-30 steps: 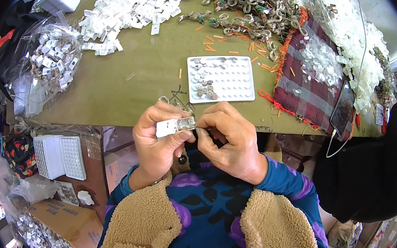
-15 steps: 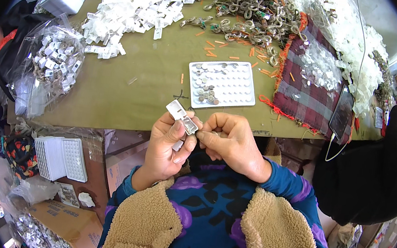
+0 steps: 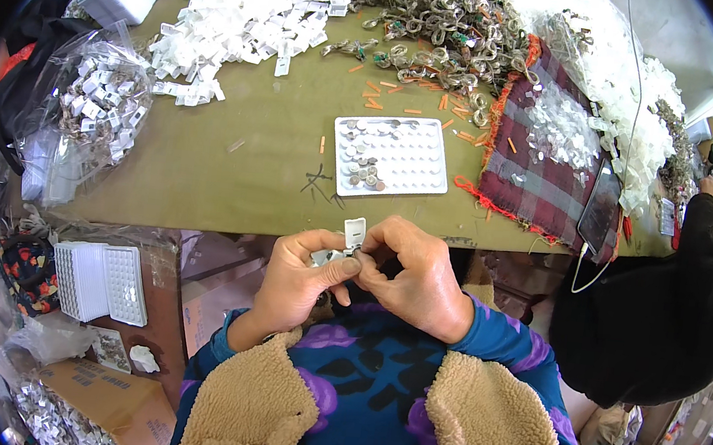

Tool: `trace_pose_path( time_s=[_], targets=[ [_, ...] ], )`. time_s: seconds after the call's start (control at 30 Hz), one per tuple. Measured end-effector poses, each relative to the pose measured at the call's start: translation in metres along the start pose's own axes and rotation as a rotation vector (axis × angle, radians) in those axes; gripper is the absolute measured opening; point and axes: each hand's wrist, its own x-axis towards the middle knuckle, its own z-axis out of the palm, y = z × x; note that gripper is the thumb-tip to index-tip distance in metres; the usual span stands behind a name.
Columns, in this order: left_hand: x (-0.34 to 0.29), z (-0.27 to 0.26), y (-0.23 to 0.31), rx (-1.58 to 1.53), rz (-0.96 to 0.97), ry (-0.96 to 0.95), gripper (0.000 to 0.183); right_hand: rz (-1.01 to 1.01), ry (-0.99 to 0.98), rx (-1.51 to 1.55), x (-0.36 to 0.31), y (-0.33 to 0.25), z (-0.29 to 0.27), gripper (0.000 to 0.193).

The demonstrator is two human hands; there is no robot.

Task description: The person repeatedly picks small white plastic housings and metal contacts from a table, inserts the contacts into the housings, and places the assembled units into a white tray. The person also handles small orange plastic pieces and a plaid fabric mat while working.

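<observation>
Just off the table's near edge, my left hand (image 3: 288,282) grips a small white plastic case (image 3: 355,232) whose lid stands up. My right hand (image 3: 422,278) meets it from the other side, thumb and fingers pinched at the case. Whatever lies between the right fingertips is hidden. Beyond my hands, a white tray (image 3: 404,188) with rows of small bumps rests on the green table (image 3: 242,183). Small round silvery discs (image 3: 364,176) sit in its left part and along its far edge.
White plastic cases (image 3: 248,12) are heaped at the far left, coiled cords (image 3: 445,26) at the far middle. Orange strips (image 3: 373,104) lie scattered. A plaid cloth (image 3: 516,175) holds clear pieces and a phone (image 3: 600,206). A person in black (image 3: 643,330) is at the right; stacked trays (image 3: 99,283) stand lower left.
The case has moved right and turned, so its lid now points upright. My left hand has closed in on the right, and its fingers have shifted around the case.
</observation>
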Motion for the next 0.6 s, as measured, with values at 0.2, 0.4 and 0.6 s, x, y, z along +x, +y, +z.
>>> trace_pose_path(
  time_s=[0.2,0.4,0.6],
  targets=[
    [0.001,-0.008,0.003,-0.273,0.078,-0.03,0.02,-0.131,0.153,-0.14,0.019,0.024,-0.011,0.015],
    [0.012,-0.022,0.006,-0.328,0.097,0.007,0.019,-0.345,0.142,-0.518,0.039,0.06,-0.009,0.026],
    [0.017,-0.028,0.006,-0.355,0.094,-0.004,0.018,-0.31,0.109,-0.429,0.044,0.061,-0.013,0.017]
  ],
)
